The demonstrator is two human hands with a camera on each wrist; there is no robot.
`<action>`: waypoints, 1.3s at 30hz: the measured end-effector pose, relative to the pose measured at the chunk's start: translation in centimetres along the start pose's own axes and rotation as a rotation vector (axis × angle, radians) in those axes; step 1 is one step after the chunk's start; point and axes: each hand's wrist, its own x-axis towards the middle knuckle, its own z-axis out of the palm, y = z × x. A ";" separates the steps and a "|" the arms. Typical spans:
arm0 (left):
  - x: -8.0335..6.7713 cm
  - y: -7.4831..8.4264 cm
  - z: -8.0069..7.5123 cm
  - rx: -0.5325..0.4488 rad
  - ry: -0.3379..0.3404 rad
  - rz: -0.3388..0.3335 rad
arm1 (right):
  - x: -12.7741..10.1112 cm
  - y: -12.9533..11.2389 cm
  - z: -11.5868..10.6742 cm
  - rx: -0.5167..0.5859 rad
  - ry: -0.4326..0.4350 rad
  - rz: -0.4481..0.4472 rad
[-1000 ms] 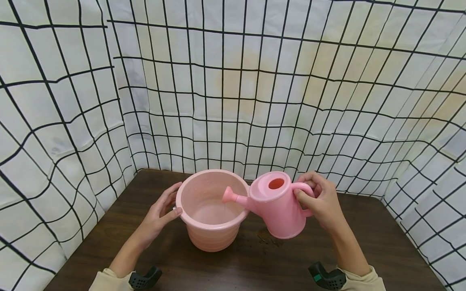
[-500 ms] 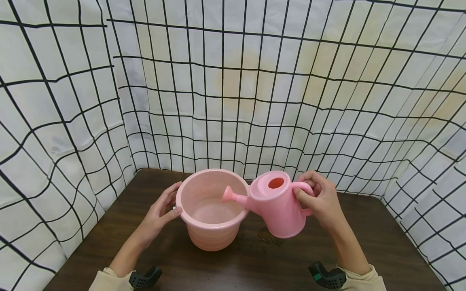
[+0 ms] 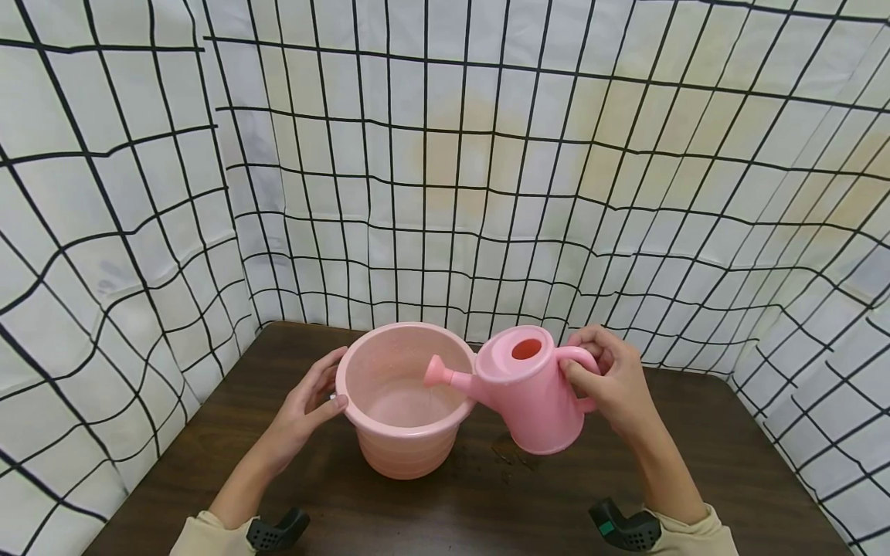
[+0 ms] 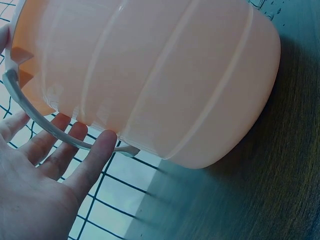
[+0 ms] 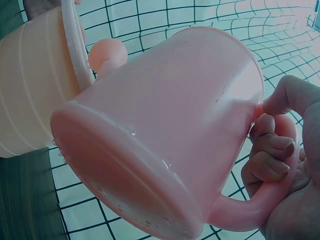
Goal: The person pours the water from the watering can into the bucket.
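Note:
A pink bucket [image 3: 403, 455] stands on a dark wooden table [image 3: 695, 479]. My right hand [image 3: 612, 382] grips the handle of a pink watering can [image 3: 531, 401], held off the table and tilted left, its spout [image 3: 445, 377] over the bucket's rim. In the right wrist view the fingers [image 5: 272, 150] curl through the can's [image 5: 165, 125] handle. My left hand [image 3: 309, 401] rests against the bucket's left side, thumb at the rim. In the left wrist view its fingers [image 4: 65, 150] lie straight by the bucket's [image 4: 165, 75] lowered grey bail handle [image 4: 45, 127].
White cloth with a black grid [image 3: 487, 170] walls in the table at the back and both sides. A few wet drops [image 3: 511, 457] lie on the table under the can. Black wrist mounts [image 3: 278, 531] show at the bottom edge.

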 end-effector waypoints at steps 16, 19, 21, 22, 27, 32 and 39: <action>0.0 0.0 0.0 -0.001 0.001 0.007 | 0.0 0.0 0.0 0.006 -0.003 -0.005; 0.0 0.0 0.0 0.003 0.002 0.002 | 0.0 0.0 0.0 0.007 -0.003 -0.001; 0.0 0.0 0.0 0.005 0.002 0.000 | 0.0 0.0 0.0 0.007 -0.003 0.002; 0.0 0.0 0.0 0.006 0.002 -0.001 | 0.0 0.0 0.0 0.005 -0.003 0.003; -0.1 0.0 0.0 0.008 0.001 0.000 | 0.0 0.0 0.0 0.005 -0.003 0.001; -0.1 0.0 0.0 0.006 0.002 -0.004 | 0.1 0.0 0.0 0.005 -0.001 -0.002; -0.1 0.2 0.0 0.007 0.001 -0.006 | 0.0 0.0 0.0 0.003 -0.002 0.005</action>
